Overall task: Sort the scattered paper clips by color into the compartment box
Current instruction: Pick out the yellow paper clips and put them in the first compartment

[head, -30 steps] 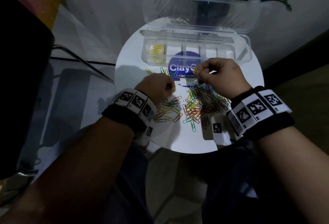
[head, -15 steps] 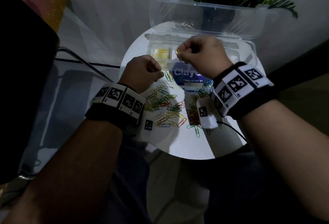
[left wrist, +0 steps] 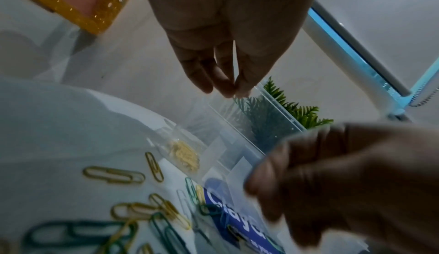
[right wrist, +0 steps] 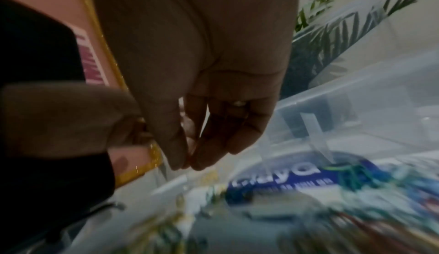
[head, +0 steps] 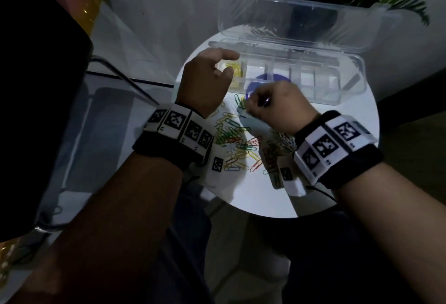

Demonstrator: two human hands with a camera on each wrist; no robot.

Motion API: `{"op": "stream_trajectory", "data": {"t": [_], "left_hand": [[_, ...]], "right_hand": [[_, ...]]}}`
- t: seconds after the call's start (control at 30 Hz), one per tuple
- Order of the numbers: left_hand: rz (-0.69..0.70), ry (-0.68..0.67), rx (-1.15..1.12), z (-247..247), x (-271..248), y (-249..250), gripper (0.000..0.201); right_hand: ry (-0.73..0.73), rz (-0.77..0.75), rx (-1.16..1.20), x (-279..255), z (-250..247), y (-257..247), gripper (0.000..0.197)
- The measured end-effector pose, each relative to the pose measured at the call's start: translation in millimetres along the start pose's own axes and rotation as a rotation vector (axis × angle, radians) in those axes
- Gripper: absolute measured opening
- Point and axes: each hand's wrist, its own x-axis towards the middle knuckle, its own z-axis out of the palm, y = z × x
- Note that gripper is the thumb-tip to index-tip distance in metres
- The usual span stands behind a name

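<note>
Round white bench carries compartment box, long axis from 9 to 3 o'clock.
Left hand released over yellow clips; right hand pinched, content unclear.

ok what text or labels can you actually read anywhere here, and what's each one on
"Clayc" (cut off by the right hand, last letter unsure): white letters on the blue round sticker on the white table, under the compartment box.
Smaller white line beneath it on the sticker: too blurred to read.
Wristband marker tags: black-and-white coded squares, no readable words.
Pink label at the left edge of the right wrist view: too blurred to read.
</note>
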Motion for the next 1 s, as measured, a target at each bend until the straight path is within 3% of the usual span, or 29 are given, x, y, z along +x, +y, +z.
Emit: {"op": "stream_trajectory", "data": {"t": [0.07, 0.13, 0.23, 0.33, 0.6, 0.9, 1.0], "left_hand": [[0.049, -0.011, 0.092, -3.4, -1.4, -1.9, 0.018], [0.028, -0.138, 0.176, -7.2, -4.0, -7.9, 0.013], [-0.015, -0.357, 0.395, -6.4, -10.5, -20.7, 0.013], [-0.047, -0.430, 0.515, 3.3, -15.3, -30.0, 0.020], [-0.015, -0.424, 0.616, 15.6, -17.1, -35.0, 0.015], [0.009, -0.448, 0.825, 27.2, -26.5, -33.1, 0.025], [0.024, -0.431, 0.791, 24.8, -24.5, -32.2, 0.023]], "right_hand": [[-0.127, 0.029, -0.013, -7.8, 12.5, 7.2, 0.010], [-0.199, 0.035, -0.025, -12.2, 21.1, 10.6, 0.005], [-0.218, -0.011, -0.078, -13.5, 27.6, 13.3, 0.013], [-0.217, -0.022, -0.108, -11.3, 30.2, 14.0, 0.012], [-0.041, 0.115, -0.022, -11.8, 22.3, 31.2, 0.012], [0.083, 0.245, 0.161, -18.8, 7.4, 50.2, 0.012], [0.031, 0.251, 0.255, -20.3, 5.3, 51.7, 0.021]]}}
